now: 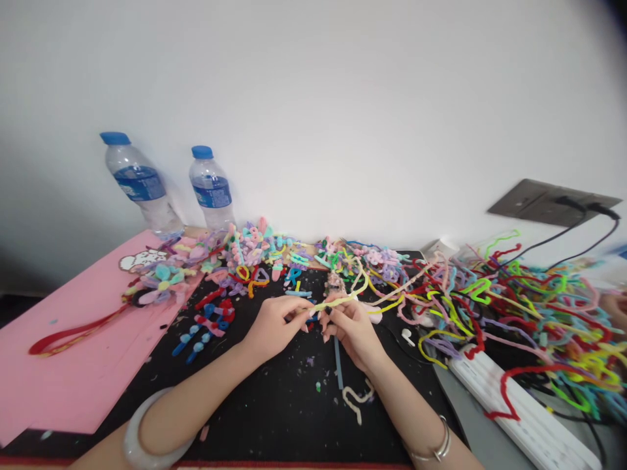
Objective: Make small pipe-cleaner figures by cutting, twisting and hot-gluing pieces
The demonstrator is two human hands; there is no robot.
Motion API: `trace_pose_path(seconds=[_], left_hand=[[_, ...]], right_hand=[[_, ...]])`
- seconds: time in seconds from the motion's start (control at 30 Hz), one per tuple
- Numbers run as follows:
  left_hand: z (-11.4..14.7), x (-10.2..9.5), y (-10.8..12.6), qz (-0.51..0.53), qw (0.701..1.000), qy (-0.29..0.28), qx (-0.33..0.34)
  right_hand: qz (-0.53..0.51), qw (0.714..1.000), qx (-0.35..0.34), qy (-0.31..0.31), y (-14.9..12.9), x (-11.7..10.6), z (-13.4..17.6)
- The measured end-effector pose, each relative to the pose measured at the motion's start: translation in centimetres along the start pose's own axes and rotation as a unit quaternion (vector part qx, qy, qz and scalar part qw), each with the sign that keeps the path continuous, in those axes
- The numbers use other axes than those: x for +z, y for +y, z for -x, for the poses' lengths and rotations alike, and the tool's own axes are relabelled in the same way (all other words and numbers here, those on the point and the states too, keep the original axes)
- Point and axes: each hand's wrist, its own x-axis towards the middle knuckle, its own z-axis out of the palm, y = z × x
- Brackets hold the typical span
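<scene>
Between my two hands runs a pale yellow pipe cleaner (337,302), its far end curling up and over to the right. My left hand (284,324) pinches one end between thumb and fingertips. Closed on the same stem a little further along is my right hand (353,326), with its lower fingers curled. Under the right hand a thin grey-blue strip (338,365) lies on the black mat (284,418). Beside my right wrist rests a bent cream pipe cleaner (353,399). Small finished pieces in red and blue (215,313) lie left of my left hand.
A large tangle of coloured pipe cleaners (533,313) covers the right side, partly over a white power strip (524,411). Twisted pipe-cleaner shapes (249,251) line the wall. Two water bottles (211,189) stand at the back left, near pink sheets (93,339). A white earbud (407,337) lies right.
</scene>
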Motion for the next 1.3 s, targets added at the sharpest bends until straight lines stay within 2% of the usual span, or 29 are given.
trace_pose_path(seconds=[0.13, 0.33, 0.57, 0.77, 1.03, 1.3], left_hand=[[-0.1, 0.0, -0.1, 0.047, 0.998, -0.020, -0.045], [-0.2, 0.1, 0.2, 0.073, 0.992, -0.068, -0.080], [-0.2, 0.1, 0.4, 0.120, 0.981, -0.104, -0.115], [-0.1, 0.0, 0.7, 0.114, 0.974, -0.150, -0.122], [-0.2, -0.3, 0.9, 0.232, 0.938, -0.209, -0.148], [-0.1, -0.3, 1.1, 0.285, 0.909, -0.246, -0.178]], right_hand=[[0.014, 1.000, -0.016, 0.003, 0.0, -0.1, -0.1], [0.045, 0.997, -0.056, 0.043, 0.1, -0.3, -0.2], [0.062, 0.995, -0.071, 0.041, 0.0, -0.3, -0.1], [0.022, 0.998, -0.057, 0.020, 0.0, -0.4, -0.1], [-0.035, 0.999, -0.028, -0.003, -0.5, 0.1, 0.1], [0.046, 0.997, -0.004, -0.061, -0.2, -0.4, 0.3]])
